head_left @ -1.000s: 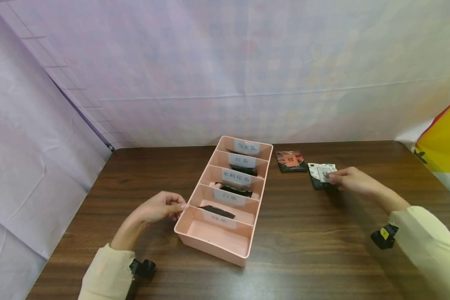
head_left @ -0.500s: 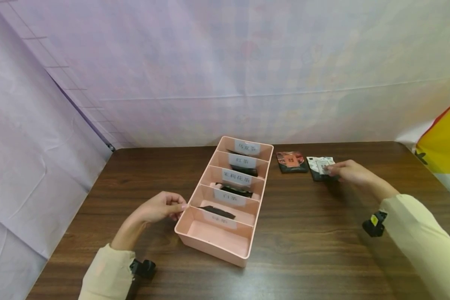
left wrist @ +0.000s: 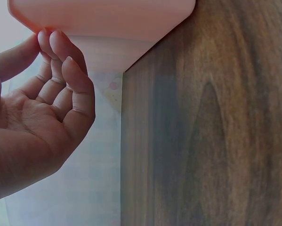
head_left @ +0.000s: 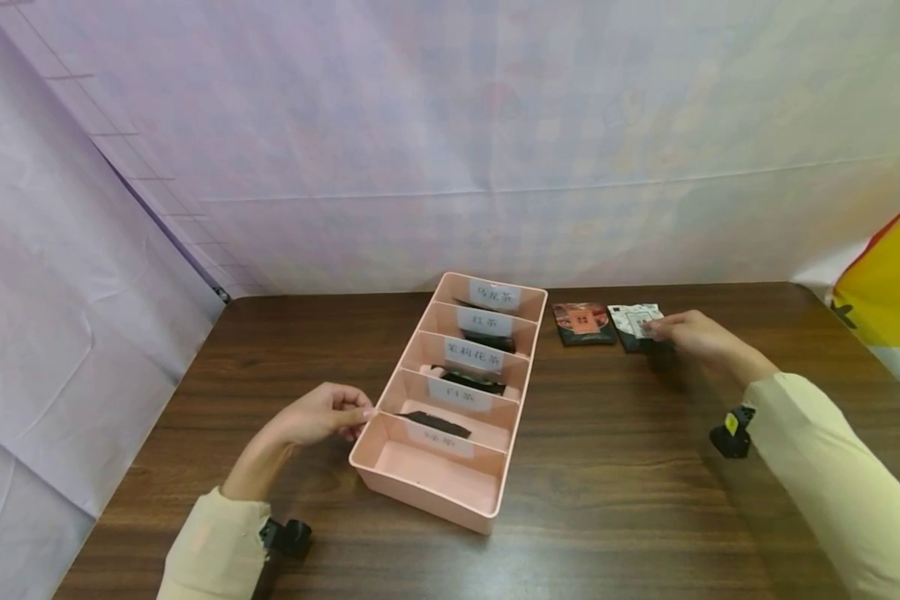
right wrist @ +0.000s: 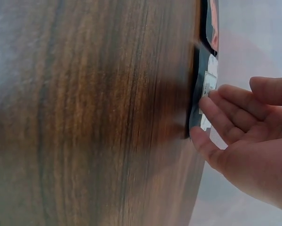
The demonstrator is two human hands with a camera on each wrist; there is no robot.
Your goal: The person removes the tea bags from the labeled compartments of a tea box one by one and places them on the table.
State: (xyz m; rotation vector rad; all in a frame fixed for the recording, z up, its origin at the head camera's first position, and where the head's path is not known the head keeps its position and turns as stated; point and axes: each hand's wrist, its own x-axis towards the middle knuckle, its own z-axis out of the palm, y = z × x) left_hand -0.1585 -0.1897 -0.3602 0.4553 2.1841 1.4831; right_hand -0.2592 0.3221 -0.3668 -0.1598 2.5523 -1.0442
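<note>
A pink divided box stands at an angle on the table, with white labels on its compartments. My left hand pinches the box's left rim between thumb and fingers; the left wrist view shows the fingertips against the pink wall. On the right, a black-and-white tea sachet lies flat. My right hand touches its top with fingertips, the fingers fairly straight in the right wrist view. Just left of it lies a red-and-black tea sachet.
Dark sachets stand inside several compartments, one of them a black sachet near the front. The front compartment's pink floor shows. Behind the brown wooden table hangs a pale curtain. Yellow-and-red cloth hangs at the far right.
My right hand has slid the black-and-white tea sachet away from me and slightly left, closer to the red-and-black one. The left hand and the box have stayed in place.
</note>
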